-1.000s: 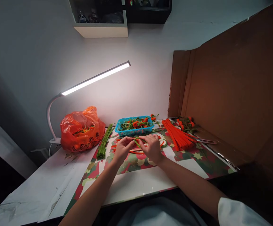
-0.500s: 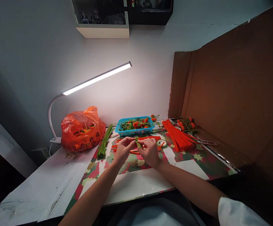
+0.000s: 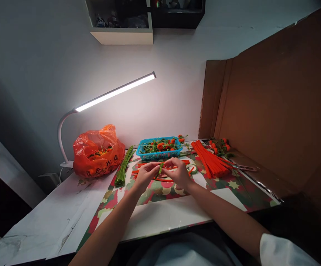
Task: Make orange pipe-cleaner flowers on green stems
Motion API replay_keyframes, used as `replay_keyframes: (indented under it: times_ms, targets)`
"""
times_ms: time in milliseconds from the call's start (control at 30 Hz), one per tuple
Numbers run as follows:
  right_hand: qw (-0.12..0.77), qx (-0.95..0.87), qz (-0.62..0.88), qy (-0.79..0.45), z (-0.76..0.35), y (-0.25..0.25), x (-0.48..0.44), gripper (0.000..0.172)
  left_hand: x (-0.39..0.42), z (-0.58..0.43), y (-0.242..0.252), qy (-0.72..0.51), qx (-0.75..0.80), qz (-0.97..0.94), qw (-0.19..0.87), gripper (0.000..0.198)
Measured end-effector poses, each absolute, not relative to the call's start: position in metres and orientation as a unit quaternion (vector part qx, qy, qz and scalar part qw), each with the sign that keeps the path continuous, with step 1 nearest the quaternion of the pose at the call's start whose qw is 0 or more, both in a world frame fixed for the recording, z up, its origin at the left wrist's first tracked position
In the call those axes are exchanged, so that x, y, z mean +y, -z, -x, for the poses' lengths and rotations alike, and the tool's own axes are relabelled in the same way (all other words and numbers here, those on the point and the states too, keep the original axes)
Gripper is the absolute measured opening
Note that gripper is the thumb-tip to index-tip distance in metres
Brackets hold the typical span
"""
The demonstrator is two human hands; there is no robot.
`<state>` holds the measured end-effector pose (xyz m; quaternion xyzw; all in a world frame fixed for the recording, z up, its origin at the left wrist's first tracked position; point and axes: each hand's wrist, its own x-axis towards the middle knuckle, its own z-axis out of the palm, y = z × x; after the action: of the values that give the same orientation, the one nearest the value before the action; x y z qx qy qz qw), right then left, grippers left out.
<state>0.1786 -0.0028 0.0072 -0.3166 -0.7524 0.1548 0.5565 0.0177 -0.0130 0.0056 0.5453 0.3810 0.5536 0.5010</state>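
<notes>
With the hands as the centre of the dial, the largest thing is the white table [image 3: 44, 218], its middle covered by patterned paper [image 3: 156, 195] in red, green and cream. A brown cardboard panel [image 3: 276, 96] stands at two o'clock. A wall cabinet [image 3: 123, 37] hangs between eleven and twelve, above the lit desk lamp [image 3: 116, 92] at eleven. The red plastic bag [image 3: 101, 164], with orange and green material inside, sits between nine and ten. A blue basket [image 3: 159, 155] of orange flowers and green stems stands at twelve, just beyond the fingers. The fanned bunch of orange-red strips [image 3: 211, 162] lies near three.

The left hand [image 3: 146, 174] and right hand [image 3: 179, 174] meet above the paper, thumbs and forefingers pinched around one small green piece between them; the other fingers are curled.

The bundle of green stems [image 3: 124, 168] lies at nine, and a cluster of orange flowers [image 3: 218, 145] at two. A pair of scissors or pliers, a metal tool [image 3: 245, 167], lies at three. Loose orange strips [image 3: 184, 162] lie just behind the hands, and a roll of green tape [image 3: 195, 169] rests at three, near the right hand. The smallest is the green piece [image 3: 160, 169] itself, held tilted at the fingertips.
</notes>
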Motion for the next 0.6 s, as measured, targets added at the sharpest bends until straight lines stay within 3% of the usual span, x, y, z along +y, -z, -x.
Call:
replay_keyframes:
  times_ms: [67,233,367,433,600]
  targets:
    - [0.553,-0.751,0.307,-0.19,-0.181,-0.01,-0.002,0.019,-0.011,-0.014,-0.004,-0.529,0.379,-0.555,0.518,0.033]
    - [0.559,-0.743,0.279,-0.241,-0.179,-0.011,-0.004,0.017,-0.01,-0.007,-0.005,-0.493,0.343,-0.543,0.587,0.032]
    - [0.601,-0.711,0.255,-0.262,-0.177,-0.01,-0.004,0.023,-0.013,-0.006,-0.008,-0.483,0.312,-0.532,0.622,0.049]
    - [0.608,-0.709,0.251,-0.254,-0.178,-0.01,-0.004,0.024,-0.015,-0.007,-0.009,-0.493,0.312,-0.537,0.609,0.053]
    - [0.573,-0.764,0.263,-0.134,-0.181,-0.008,-0.005,0.017,-0.015,-0.014,-0.008,-0.544,0.321,-0.537,0.559,0.034]
